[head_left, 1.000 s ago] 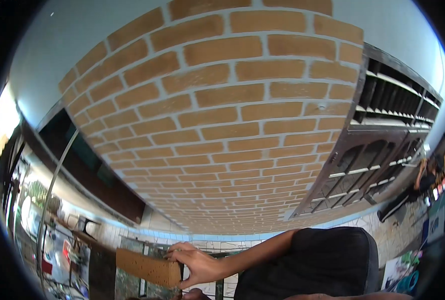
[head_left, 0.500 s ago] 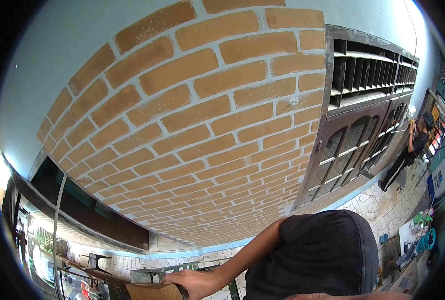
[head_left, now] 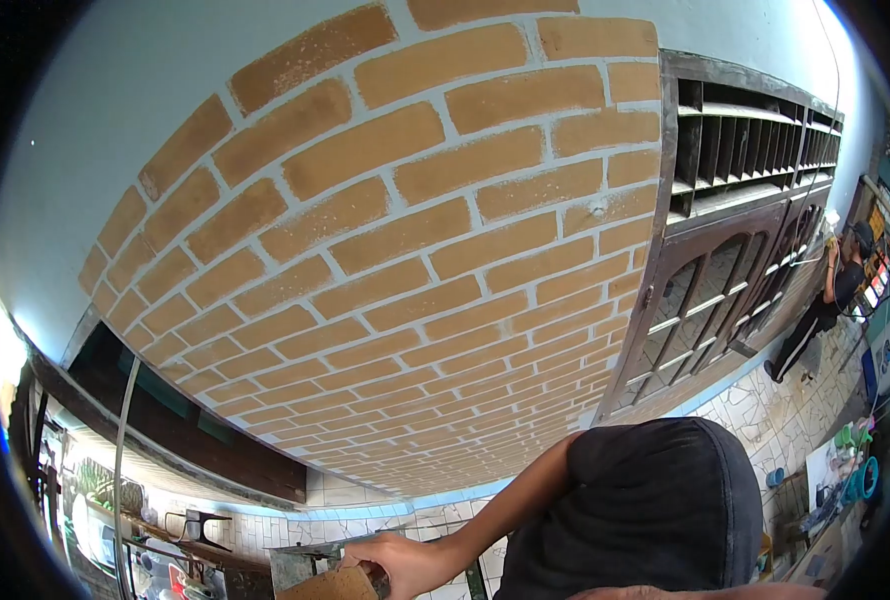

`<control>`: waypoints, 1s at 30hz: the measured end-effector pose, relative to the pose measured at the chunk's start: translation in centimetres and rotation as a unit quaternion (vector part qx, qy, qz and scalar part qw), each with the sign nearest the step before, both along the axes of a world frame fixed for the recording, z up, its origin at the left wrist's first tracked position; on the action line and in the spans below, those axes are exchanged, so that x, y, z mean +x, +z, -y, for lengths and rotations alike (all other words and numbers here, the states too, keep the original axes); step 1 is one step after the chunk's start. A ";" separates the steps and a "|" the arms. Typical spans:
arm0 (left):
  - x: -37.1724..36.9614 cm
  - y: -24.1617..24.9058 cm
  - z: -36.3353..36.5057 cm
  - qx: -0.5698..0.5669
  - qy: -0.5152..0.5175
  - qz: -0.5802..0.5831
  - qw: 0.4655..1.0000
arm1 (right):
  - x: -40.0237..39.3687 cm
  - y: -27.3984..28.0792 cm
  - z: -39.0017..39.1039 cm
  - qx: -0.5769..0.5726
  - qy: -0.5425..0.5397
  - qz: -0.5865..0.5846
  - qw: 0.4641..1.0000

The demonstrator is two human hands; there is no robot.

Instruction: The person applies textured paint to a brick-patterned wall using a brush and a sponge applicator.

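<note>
**Firmly on the brick, low at the frame's edge**

Your right hand is wrapped over one end of the tan brick, fingers curled across its top. The brick sits at the very bottom of the head view, partly cut off, in front of a dark stand. Your left hand is out of sight, so its state can't be told.

A one-ended hold like this lets the far end sag, I'd judge. Set your thumb well underneath, hold the wrist straight, and carry the weight close to your body. The rough faces should give good friction, but the edges may crumble under a pinch, so use the whole palm.

Right in front of you rises the brick-faced wall, with pale joints and plain painted plaster beside it. To its right is a dark door with a slatted grille. The tiled floor is laid in irregular pale pieces. Another person stands well apart by the far end of the door, and a cluttered bench lies to the left.
</note>
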State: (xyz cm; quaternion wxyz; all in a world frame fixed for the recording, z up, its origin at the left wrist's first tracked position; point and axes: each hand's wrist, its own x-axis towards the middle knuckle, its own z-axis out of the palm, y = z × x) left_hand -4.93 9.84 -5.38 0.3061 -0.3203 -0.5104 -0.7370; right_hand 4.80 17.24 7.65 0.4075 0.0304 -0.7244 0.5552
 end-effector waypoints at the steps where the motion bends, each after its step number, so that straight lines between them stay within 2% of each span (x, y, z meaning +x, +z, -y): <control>1: 0.5 0.2 -0.1 -0.004 -0.013 0.008 1.000 | 0.5 0.5 -0.1 -0.028 0.014 0.023 0.999; 5: 3.3 1.3 -0.6 -0.015 -0.057 0.046 0.997 | 2.9 1.7 -0.6 -0.070 0.007 0.075 0.995; 10: 6.2 3.5 -2.1 -0.021 -0.115 0.083 0.990 | 7.2 3.5 -2.6 -0.150 0.020 0.064 0.986; 12: 7.1 4.4 -2.9 -0.024 -0.142 0.097 0.985 | 8.8 3.3 -3.6 -0.257 0.121 0.084 0.955; 13: 7.6 4.8 -3.3 -0.025 -0.154 0.104 0.982 | 9.4 3.5 -3.8 -0.245 0.090 -0.002 0.965; 19: 10.0 8.1 -5.6 -0.034 -0.216 0.139 0.966 | 16.9 5.9 -7.5 -0.314 0.018 0.002 0.949; 20: 10.4 8.9 -7.0 0.021 -0.336 0.203 0.919 | 18.1 6.8 -7.6 -0.323 -0.021 -0.034 0.946; 21: 10.6 9.4 -8.2 0.075 -0.449 0.262 0.851 | 19.1 7.2 -7.6 -0.330 -0.061 -0.070 0.939; 22: 10.8 9.8 -9.0 0.075 -0.453 0.261 0.849 | 20.1 6.8 -7.8 -0.328 -0.064 -0.071 0.940; 24: 10.9 10.4 -10.3 0.050 -0.549 0.274 0.788 | 22.3 5.7 -8.5 -0.322 -0.173 -0.075 0.928; 25: 10.6 11.0 -10.4 0.018 -0.574 0.314 0.756 | 23.3 5.8 -8.4 -0.320 -0.176 -0.079 0.927; 26: 10.8 11.0 -11.0 0.018 -0.577 0.311 0.755 | 24.3 5.9 -8.3 -0.314 -0.193 -0.105 0.924; 29: 11.8 11.0 -13.2 0.017 -0.662 0.278 0.695 | 26.8 5.9 -7.6 -0.310 -0.220 -0.167 0.910; 30: 12.6 11.7 -13.6 0.016 -0.667 0.274 0.693 | 27.6 5.7 -7.3 -0.318 -0.228 -0.197 0.899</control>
